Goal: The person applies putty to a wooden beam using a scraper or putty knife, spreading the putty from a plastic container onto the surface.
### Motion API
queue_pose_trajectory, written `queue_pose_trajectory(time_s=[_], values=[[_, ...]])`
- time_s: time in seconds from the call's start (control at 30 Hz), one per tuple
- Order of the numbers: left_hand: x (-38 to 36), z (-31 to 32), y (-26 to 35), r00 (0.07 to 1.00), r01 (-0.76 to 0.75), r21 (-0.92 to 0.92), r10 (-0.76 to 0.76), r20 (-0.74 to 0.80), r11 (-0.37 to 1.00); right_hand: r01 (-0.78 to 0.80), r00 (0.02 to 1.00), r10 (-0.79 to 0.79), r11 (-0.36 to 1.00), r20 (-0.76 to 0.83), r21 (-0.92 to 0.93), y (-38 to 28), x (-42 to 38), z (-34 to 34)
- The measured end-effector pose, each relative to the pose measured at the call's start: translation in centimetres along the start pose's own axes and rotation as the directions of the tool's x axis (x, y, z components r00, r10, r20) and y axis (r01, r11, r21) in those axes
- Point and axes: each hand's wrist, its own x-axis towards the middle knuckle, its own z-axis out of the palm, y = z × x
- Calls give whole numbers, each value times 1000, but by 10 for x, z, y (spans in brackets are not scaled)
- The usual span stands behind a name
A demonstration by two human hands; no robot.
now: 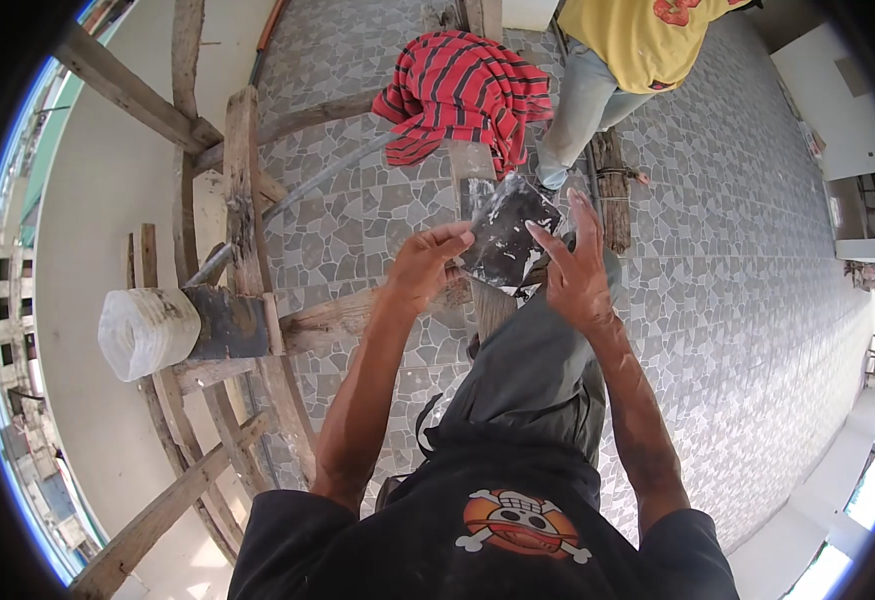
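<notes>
A dark flat sheet (pixel 506 240), blotched with white residue, is held up tilted in front of my lap. My left hand (pixel 428 262) pinches its left edge between thumb and fingers. At the right edge is my right hand (pixel 580 272), with one digit lying on the sheet's face and the other fingers stretched upward beside it. Part of the sheet's lower right side is hidden by this hand. Just beyond the sheet, a wooden plank (pixel 472 162) shows under a red cloth with dark stripes (pixel 463 95).
Rough timber scaffolding (pixel 245 190) stands on the left. A translucent, white-smeared container (pixel 148 333) sits beside a dark board (pixel 230 322) there. Ahead, another person in a yellow shirt (pixel 638 40) is close by. Stone-patterned tiles (pixel 728 230) cover the floor.
</notes>
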Motion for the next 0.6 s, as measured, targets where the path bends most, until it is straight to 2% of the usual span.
queue_pose_trajectory(time_s=[0.07,0.1,0.17,0.27,0.37,0.4,0.47,0.57,0.6], values=[[4,2,-4,998,-31,-16,30,-49,999,-292,942,328,902,-64,319,7,-13,18],[7,3,-8,995,-38,8,39,-90,999,-405,897,441,793,29,455,12,-16,29],[15,6,-15,985,-48,63,58,-165,997,-591,762,597,480,252,649,22,-14,53],[21,13,-23,984,-43,165,71,-166,985,-555,831,535,775,154,301,30,1,81],[23,15,-29,977,-60,250,109,-185,966,-604,793,595,796,128,41,25,10,96],[26,12,-32,958,-94,470,209,-199,878,-611,782,610,791,130,-35,23,12,97],[31,4,-37,904,-105,823,398,-155,559,-539,826,546,838,142,-86,29,6,107],[27,7,-38,679,-269,962,717,158,43,-474,838,505,862,208,-181,36,1,115],[29,5,-39,693,-274,961,684,228,-43,-461,830,504,861,240,-216,36,-2,116]])
